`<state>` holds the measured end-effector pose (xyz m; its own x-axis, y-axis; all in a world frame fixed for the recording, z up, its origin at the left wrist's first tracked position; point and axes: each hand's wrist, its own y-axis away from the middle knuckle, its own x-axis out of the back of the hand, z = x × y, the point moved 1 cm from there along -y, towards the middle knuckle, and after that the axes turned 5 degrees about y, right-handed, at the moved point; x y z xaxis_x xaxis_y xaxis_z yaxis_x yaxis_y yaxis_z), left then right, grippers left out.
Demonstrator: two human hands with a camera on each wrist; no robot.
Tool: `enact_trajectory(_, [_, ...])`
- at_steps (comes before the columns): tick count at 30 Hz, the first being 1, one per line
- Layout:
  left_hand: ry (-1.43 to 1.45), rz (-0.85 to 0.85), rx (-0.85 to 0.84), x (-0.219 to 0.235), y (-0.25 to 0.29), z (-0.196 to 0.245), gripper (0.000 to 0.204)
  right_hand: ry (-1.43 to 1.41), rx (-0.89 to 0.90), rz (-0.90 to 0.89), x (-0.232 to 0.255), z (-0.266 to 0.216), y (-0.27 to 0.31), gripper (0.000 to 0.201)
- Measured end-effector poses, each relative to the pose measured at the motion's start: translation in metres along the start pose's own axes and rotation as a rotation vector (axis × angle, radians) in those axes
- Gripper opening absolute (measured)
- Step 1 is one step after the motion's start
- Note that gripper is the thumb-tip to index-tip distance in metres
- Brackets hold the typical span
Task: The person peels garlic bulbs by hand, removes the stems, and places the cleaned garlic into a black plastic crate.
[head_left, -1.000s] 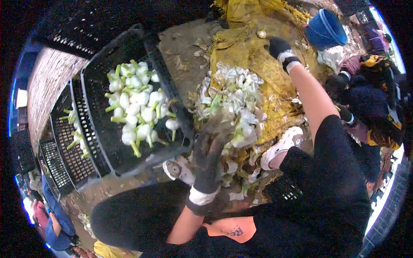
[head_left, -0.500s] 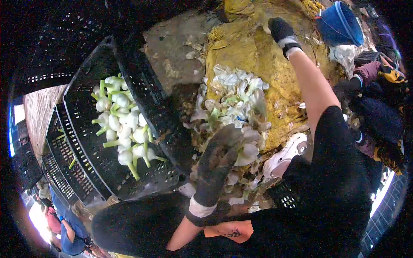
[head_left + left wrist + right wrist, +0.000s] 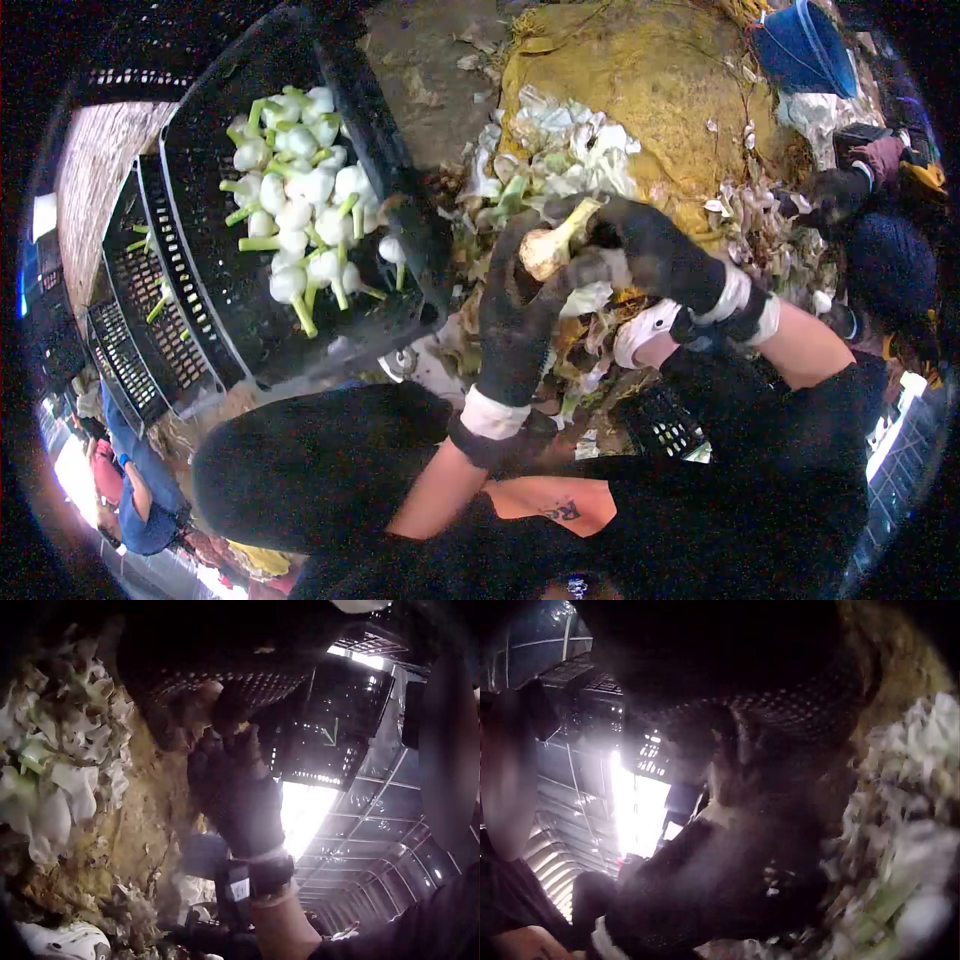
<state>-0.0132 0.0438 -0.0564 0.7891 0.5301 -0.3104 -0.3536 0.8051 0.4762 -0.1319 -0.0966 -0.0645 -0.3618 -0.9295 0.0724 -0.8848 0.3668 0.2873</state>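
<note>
In the head view a garlic bulb (image 3: 543, 254) with a pale stem is held up between two dark-gloved hands. My left hand (image 3: 515, 295) grips the bulb from the left. From the right, my right hand (image 3: 668, 256) has its curled fingers at the stem; part of them is hidden. The left wrist view shows the right glove (image 3: 238, 796) with bent fingers beside the blurred bulb. Dark and blurred, the left glove (image 3: 697, 877) fills the lower middle of the right wrist view.
A black crate (image 3: 215, 345) of white, green-stemmed bulbs stands at the left, beside other crates. Peeled skins (image 3: 590, 150) lie in a heap on a yellow sheet (image 3: 650, 70). A blue bucket (image 3: 805, 48) is at the upper right, with another person (image 3: 890, 255) below it.
My right hand has come back from the far end of the yellow sheet to my left hand, and a garlic bulb is now between them. The left hand has risen slightly.
</note>
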Motion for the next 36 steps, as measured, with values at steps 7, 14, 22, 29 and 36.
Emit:
enact_trajectory(7, [-0.026, -0.002, -0.374, 0.009, 0.051, -0.004, 0.060, -0.042, -0.068, 0.174, -0.061, -0.031, 0.028, 0.022])
enact_trajectory(14, [0.007, -0.149, -0.498, -0.003, 0.080, 0.036, 0.063, 0.133, 0.062, 0.214, -0.064, -0.103, 0.078, 0.032])
enact_trajectory(22, [0.041, -0.264, -0.537, -0.011, 0.111, 0.049, 0.061, 0.150, -0.047, 0.385, -0.100, -0.164, 0.115, 0.025])
enact_trajectory(29, [0.222, -0.289, -0.585, -0.011, 0.131, 0.055, 0.053, 0.116, -0.012, 0.385, -0.113, -0.164, 0.135, 0.023])
enact_trajectory(36, [0.403, -0.480, -0.109, -0.003, 0.146, 0.054, 0.053, 0.840, 0.331, 0.426, -0.085, -0.137, 0.132, 0.019])
